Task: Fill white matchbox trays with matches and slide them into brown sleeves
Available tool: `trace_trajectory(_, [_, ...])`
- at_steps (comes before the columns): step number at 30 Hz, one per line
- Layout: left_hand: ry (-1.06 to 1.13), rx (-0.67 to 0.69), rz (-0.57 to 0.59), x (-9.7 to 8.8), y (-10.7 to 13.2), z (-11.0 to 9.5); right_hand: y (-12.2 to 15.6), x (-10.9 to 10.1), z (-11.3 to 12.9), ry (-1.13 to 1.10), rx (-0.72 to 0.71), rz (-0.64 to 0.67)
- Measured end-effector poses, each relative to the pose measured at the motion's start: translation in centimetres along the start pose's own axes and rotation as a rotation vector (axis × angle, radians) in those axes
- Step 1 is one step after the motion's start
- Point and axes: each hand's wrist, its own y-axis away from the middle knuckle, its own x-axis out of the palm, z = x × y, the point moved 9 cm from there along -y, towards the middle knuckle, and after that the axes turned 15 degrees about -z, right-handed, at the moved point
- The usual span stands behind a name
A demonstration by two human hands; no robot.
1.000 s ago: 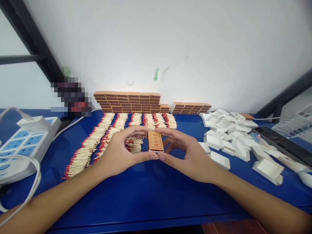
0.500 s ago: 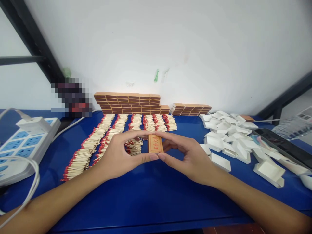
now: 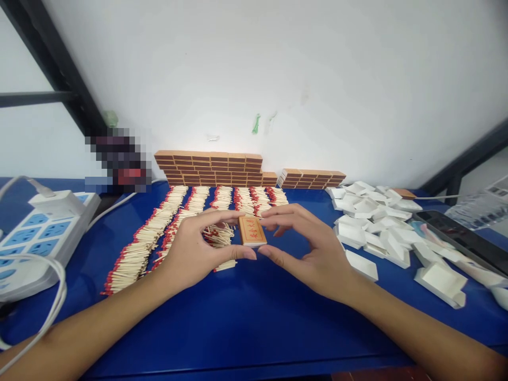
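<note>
An orange matchbox [image 3: 252, 231] with red characters on its face is in front of me, its white tray end showing along the near edge. My left hand [image 3: 198, 241] pinches it, thumb at the near end and fingers at the far left corner. Around its right side my right hand [image 3: 313, 248] curves with thumb and fingers apart; the fingertips are very close to the box, and contact is hard to make out. Beyond the left hand lie rows of red-tipped matches [image 3: 137, 248], partly hidden by it.
Stacked matchboxes [image 3: 210, 168] form a wall at the back, with a lower stack [image 3: 313, 179] beside it. White matchbox trays [image 3: 373, 214] are heaped at right, near a black phone [image 3: 464, 238]. A power strip [image 3: 47, 233] with white cables is at left on the blue table [image 3: 246, 328].
My right fingers have loosened and spread away from the matchbox. The box has tilted slightly, and its white near end now shows. My left hand stays nearly in place.
</note>
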Motion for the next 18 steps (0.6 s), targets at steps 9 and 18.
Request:
trace_trajectory(9, [0.05, 0.028, 0.11, 0.7, 0.7, -0.4, 0.5, 0.9, -0.5, 0.025, 0.004, 0.162])
trace_trajectory(18, [0.085, -0.001, 0.198, 1.2, 1.3, 0.1, -0.9, -0.6, 1.5, 0.142, -0.388, 0.004])
